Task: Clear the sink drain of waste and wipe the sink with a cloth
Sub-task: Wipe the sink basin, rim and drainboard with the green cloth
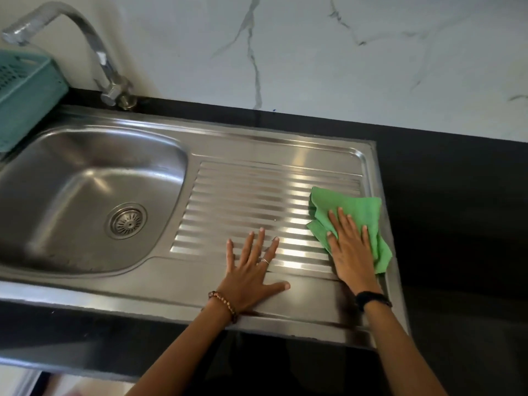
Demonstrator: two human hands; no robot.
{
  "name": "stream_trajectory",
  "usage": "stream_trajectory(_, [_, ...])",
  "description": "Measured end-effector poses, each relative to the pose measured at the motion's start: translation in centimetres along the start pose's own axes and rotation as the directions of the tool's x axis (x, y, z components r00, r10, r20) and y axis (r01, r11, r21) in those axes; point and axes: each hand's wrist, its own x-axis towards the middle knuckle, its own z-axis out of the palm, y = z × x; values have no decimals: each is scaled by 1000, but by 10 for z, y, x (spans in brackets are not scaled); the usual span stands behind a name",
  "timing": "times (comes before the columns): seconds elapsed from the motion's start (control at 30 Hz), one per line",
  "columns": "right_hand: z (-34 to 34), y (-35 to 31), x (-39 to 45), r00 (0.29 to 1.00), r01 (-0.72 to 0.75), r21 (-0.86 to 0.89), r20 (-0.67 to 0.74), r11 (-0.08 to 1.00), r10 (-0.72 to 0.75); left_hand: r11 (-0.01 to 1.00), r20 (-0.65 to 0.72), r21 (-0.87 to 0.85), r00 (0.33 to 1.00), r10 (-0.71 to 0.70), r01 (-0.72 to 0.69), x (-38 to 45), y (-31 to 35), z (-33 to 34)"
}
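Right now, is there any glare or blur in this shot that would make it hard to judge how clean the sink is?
Head view: bright glare streaks run across the ribbed drainboard between the left hand and the green cloth under the right hand; the faucet and teal basket are motion-blurred; the drain strainer reads clearly.

A shiny metal tap (94,50) is bending over at the far left, and its spout is pointing left. A blue-green plastic basket (25,92) with little holes is sitting at the far left edge, just beside the tap. A white wall (314,52) with thin grey lines is standing at the back. A black counter (451,201) is stretching out on the right and running along the near side too.
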Motion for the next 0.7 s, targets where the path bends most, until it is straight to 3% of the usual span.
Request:
stream_trajectory(0.17, [6,-11,-36,996,-87,12,-30,996,88,999,16,-38,1000,6,-5,-3,-6,-4])
stream_trajectory(0.27, [10,-26,-38,995,-102,27,-17,994,103,994,-50,-98,997,-53,48,-11,-26,-7])
stream_trajectory(0.4, [23,-76,-10,997,61,85,37,995,-64,962,-128,-154,960,-247,227,-30,-81,-11])
stream_trajectory(0.57, [61,-169,14,938,314,150,103,937,-331,858,-155,-221,852,-500,463,-65,-132,-16])
stream_trajectory(0.7, [79,-230,36,877,430,156,161,889,-453,811,-108,-256,818,-565,526,-82,-132,-13])
